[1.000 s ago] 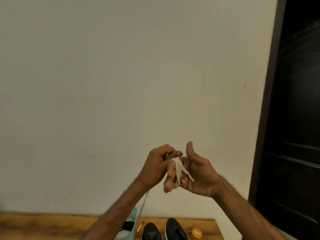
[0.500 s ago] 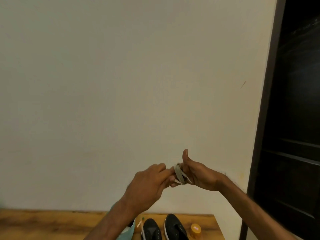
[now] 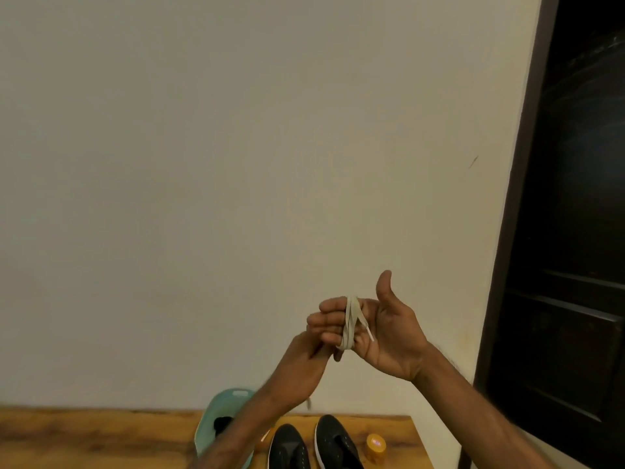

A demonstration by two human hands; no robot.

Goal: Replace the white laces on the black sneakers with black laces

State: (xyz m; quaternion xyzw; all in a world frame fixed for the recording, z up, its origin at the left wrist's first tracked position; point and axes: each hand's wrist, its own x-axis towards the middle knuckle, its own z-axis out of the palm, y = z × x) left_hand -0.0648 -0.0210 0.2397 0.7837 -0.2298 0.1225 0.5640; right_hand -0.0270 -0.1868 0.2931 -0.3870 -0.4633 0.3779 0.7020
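Flat white shoelace [image 3: 350,321] is wound round the relaxed fingers of the raised right hand [image 3: 385,333], thumb up; left hand [image 3: 297,370] beneath, grip unclear; black fabric sneakers [image 3: 338,445] sit on the wooden table [image 3: 84,438]

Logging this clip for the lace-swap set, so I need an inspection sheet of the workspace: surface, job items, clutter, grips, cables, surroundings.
surface: wooden table, only a strip in view at the bottom edge.
job's things: white lace wound round the right hand's fingers; black sneakers side by side on the table.
clutter: teal tub left of the sneakers, holding a black item too small to identify; orange container to their right.
grips: right hand raised, thumb up, carrying the lace; left hand below it, fingertips hidden, grip unclear.
cables: nothing seen.
surroundings: plain wall; dark door at right.
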